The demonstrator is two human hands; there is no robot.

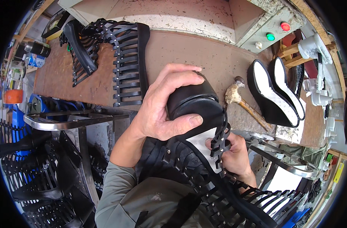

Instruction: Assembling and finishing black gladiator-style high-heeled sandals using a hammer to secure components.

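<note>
A tall black strappy sandal (204, 133) is held up in front of my chest, its studded straps hanging down over my lap. Around its thick black heel end (194, 95) my left hand (158, 100) is wrapped, thumb on the near side and fingers over the top. Lower down, my right hand (236, 157) is closed on the sandal beside a white inner surface (205, 146) and some curled straps. Part of the right hand's fingers is hidden behind the sandal.
A hammer (246, 104) and two black wedge soles with white tops (274, 95) lie on the brown bench (177, 49). More strappy footwear (126, 57) lies left. A metal rail (67, 123) edges the bench; black strappy pieces (44, 171) hang below. Red button (285, 26) and green button (270, 37) sit on a machine.
</note>
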